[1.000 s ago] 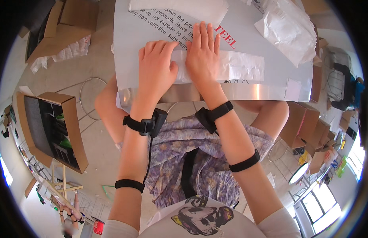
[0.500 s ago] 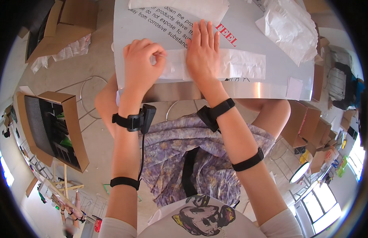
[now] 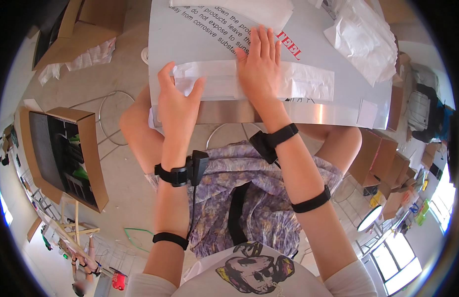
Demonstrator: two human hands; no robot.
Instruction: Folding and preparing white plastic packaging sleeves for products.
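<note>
A long white, slightly see-through plastic bag, folded into a strip, lies along the near edge of the grey film-covered table. Flat on its middle rests my right hand, fingers stretched forward and thumb a little apart. My left hand is at the strip's left end, thumb and forefinger spread to either side of it; its other fingers are mostly hidden. Whether the left hand touches the strip I cannot tell.
More white bags lie at the table's far side, and crumpled ones on its right. A small white card sits near the right corner. Cardboard boxes stand left and right. Another person is at lower left.
My left hand has gone from a closed pinch to spread fingers, shifting slightly nearer to me, and the strip's left end now shows. My right hand stays flat on the strip.
</note>
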